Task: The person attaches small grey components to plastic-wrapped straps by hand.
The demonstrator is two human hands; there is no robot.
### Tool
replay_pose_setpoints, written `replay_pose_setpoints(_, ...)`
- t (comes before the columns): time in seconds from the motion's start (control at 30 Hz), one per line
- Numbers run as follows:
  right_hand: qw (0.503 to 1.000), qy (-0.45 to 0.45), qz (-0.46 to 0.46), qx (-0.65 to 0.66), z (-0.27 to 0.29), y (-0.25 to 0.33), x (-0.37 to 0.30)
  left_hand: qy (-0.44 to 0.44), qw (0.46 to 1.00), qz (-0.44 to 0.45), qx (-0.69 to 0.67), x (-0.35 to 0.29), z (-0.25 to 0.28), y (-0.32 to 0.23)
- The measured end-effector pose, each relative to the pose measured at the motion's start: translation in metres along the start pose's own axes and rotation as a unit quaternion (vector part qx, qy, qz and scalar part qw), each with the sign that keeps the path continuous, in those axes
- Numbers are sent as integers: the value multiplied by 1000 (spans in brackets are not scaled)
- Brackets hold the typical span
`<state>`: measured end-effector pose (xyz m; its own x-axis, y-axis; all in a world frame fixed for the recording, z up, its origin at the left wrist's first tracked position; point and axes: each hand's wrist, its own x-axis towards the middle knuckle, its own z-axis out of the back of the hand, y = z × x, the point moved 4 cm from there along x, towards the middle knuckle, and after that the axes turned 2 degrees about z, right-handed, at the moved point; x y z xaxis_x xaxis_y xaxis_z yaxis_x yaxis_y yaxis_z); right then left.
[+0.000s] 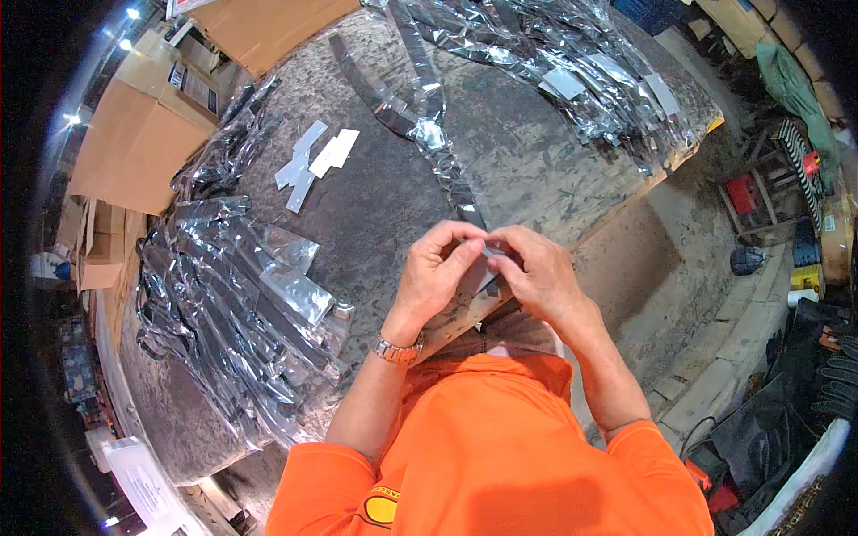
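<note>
My left hand (433, 275), with a metal watch on the wrist, and my right hand (547, 279) meet at the near edge of the table. Fingers and thumbs of both are pinched on the near end of a long black strip in a clear plastic sleeve (456, 179). Between the thumbs shows a small pale piece; whether it is a label or the sleeve's end, I cannot tell. The strip runs away from me across the worn dark table (357, 192). Left of it lie several small white and grey labels (332, 154).
A pile of sleeved black strips (241, 308) covers the table's left side. More strips (527, 54) lie at the far right, some with pale labels (563, 84). Cardboard boxes (143, 134) stand at the left. Beyond the right edge is a stool-like frame (755, 196).
</note>
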<state>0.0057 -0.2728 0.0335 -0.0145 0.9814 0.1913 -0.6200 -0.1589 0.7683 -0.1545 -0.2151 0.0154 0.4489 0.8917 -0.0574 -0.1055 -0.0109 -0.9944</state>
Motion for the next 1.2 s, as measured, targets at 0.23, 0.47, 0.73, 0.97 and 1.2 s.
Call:
replay_pose_setpoints(0.23,948,3,-147,283,0,-26,-7,-139,968,129,-163,15,6,4)
replay_pose_setpoints(0.47,897,-5,-204,393,12,-13,-22,25,914,232,-331,46,-16,17)
replay_pose_setpoints(0.73,904,-112,-214,354,17,-23,-38,21,848,260,-462,58,-22,17)
replay_pose_setpoints(0.97,902,-175,-216,330,17,-27,-36,40,838,252,-482,55,-25,17)
replay_pose_setpoints(1.2,907,-201,-213,303,17,-27,-32,39,844,245,-475,50,-28,16)
